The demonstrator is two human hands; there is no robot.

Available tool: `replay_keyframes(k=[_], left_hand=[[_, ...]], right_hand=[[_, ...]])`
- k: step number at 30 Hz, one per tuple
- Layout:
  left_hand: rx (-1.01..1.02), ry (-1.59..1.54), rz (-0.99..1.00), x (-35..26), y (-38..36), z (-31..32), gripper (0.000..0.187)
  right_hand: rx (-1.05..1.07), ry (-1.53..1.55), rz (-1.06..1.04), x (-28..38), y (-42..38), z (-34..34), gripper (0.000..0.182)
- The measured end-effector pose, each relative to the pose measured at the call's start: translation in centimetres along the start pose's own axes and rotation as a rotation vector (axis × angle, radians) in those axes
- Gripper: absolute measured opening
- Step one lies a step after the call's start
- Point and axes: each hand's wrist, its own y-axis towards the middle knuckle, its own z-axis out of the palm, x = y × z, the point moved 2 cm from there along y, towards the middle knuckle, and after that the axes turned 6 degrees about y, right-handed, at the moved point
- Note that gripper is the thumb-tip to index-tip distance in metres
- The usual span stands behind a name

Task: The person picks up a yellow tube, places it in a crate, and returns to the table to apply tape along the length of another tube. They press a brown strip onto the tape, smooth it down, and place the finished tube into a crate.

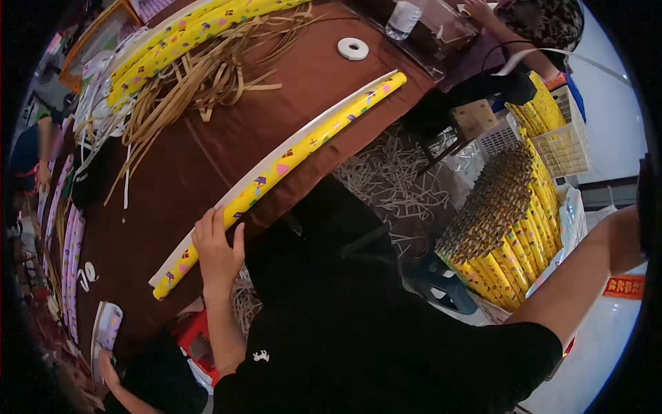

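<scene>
A long yellow tube (310,150) with a colourful print lies diagonally on the brown-covered table (165,179). A plain white strip of paper runs along its far side. My left hand (219,252) rests over the tube near its lower left end. Its fingers lie across the tube towards the white strip, and its thumb is apart on the near side. My right forearm reaches out to the right edge of the view, where the hand is cut off.
Brown strips (186,96) and more yellow rolls (186,41) lie at the far left. A tape roll (353,48) and bottle (403,21) are at the back. Bundled yellow tubes (510,241) stand at right. A co-worker's hand (108,369) holds a purple roll (109,324).
</scene>
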Motion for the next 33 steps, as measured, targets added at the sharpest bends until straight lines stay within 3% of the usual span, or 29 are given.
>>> replay_keyframes(k=[10,12,13,14,15,16,18,20,23,27,33], left_hand=[[0.03,-0.02,-0.037,-0.1,0.0,-0.1,0.041],[0.027,-0.02,-0.048,-0.1,0.0,-0.1,0.039],[0.048,-0.047,-0.089,-0.5,0.2,-0.3,0.038],[0.071,-0.074,-0.132,-0.6,0.2,-0.5,0.038],[0.062,-0.057,-0.112,0.0,0.0,0.0,0.036],[0.057,-0.055,-0.108,0.0,-0.1,0.1,0.036],[0.091,-0.065,-0.133,0.0,-0.1,0.1,0.035],[0.106,-0.039,-0.103,0.0,0.0,0.1,0.035],[0.072,0.002,-0.078,-0.2,-0.4,0.4,0.037],[0.042,0.069,-0.055,-0.5,-1.0,0.8,0.038],[0.032,0.074,-0.037,-0.5,-1.3,1.1,0.038]], right_hand=[[-0.17,-0.331,0.127,-2.3,-7.6,-11.2,0.026],[-0.002,-0.751,0.37,-1.0,-4.5,-2.2,0.035],[-0.083,-0.596,0.108,-4.4,-2.9,1.4,0.031],[0.023,-0.278,0.162,-6.7,-1.2,4.8,0.031],[0.042,-0.06,0.083,-8.5,-0.4,8.4,0.032],[0.017,-0.092,0.095,-9.5,0.4,11.4,0.032],[-0.049,0.174,0.431,-10.7,1.2,16.0,0.035],[-0.202,0.053,0.37,-12.3,1.8,18.7,0.039],[-0.385,0.106,0.445,-13.2,1.9,20.4,0.034],[-0.489,0.262,0.466,-16.7,2.3,21.7,0.032],[-0.526,0.534,0.44,-16.6,1.6,21.3,0.026]])
